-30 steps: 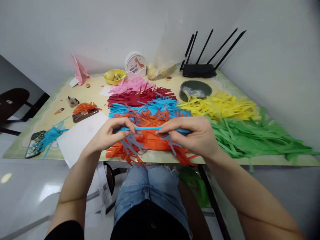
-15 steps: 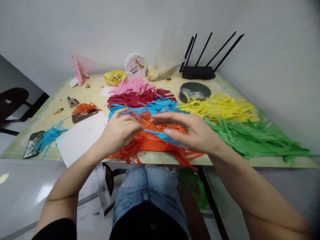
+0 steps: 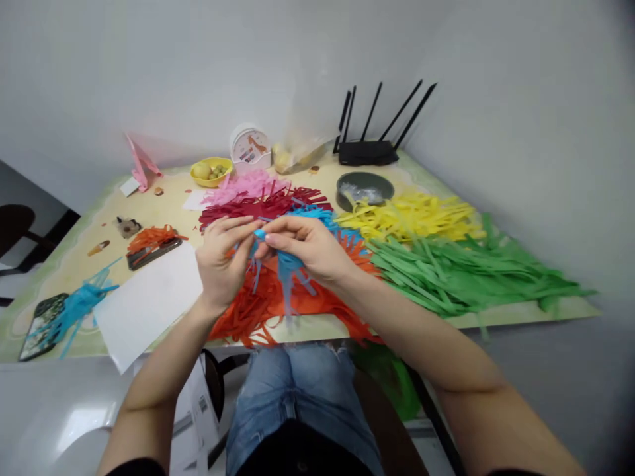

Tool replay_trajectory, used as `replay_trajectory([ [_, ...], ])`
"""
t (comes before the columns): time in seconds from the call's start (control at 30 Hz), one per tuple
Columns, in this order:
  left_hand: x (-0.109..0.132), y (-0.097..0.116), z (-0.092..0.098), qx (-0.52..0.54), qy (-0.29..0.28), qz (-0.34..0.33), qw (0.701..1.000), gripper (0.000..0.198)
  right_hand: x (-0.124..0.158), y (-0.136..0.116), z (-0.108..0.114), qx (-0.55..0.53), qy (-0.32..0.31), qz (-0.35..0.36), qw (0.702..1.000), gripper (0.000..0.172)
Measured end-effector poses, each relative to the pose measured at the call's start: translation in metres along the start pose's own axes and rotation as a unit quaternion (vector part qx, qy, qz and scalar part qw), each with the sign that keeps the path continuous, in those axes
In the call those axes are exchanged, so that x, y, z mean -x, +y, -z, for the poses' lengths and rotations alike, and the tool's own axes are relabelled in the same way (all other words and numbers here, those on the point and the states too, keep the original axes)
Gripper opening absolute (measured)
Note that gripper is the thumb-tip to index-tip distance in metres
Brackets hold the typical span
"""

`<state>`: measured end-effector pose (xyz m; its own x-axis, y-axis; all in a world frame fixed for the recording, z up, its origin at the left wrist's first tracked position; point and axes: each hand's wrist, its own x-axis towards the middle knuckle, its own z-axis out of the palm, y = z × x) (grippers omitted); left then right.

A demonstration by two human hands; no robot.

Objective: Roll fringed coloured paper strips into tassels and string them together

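Observation:
My left hand and my right hand meet above the fringed orange paper. Between them is a blue paper tassel, its cut strips hanging down below my right hand. Both hands are closed, pinching the folded blue top of the tassel from either side. Behind them lie fringed blue paper, dark red paper and pink paper. Fringed yellow paper and green paper spread out to the right.
Left of my hands are a white sheet, a phone under a blue tassel and an orange tassel on a dark case. At the back stand a yellow fruit bowl, a dark round pan and a black router.
My hands have come together, and the blue paper strips between them now hang as a bunch with its top pinched. The view has shifted slightly, so the table appears moved left.

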<state>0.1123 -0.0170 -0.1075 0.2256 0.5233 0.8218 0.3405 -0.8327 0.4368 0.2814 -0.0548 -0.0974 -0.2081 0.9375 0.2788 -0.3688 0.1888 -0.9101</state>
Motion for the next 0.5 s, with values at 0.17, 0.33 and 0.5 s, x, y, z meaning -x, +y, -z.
replay_trajectory([
  [0.17, -0.025, -0.011, -0.02, 0.207, -0.03, 0.212, 0.955, 0.027, -0.036, -0.003, 0.01, 0.059, 0.05, 0.094, 0.993, 0.031],
  [0.33, -0.033, -0.034, -0.045, 0.254, 0.012, 0.275, 0.927, 0.034, -0.056, 0.007, 0.018, 0.226, 0.106, 0.118, 0.961, 0.012],
  [0.5, -0.039, -0.053, -0.058, 0.272, 0.089, 0.307, 0.908, 0.025, -0.071, 0.012, 0.051, 0.399, 0.045, 0.202, 0.893, 0.011],
])
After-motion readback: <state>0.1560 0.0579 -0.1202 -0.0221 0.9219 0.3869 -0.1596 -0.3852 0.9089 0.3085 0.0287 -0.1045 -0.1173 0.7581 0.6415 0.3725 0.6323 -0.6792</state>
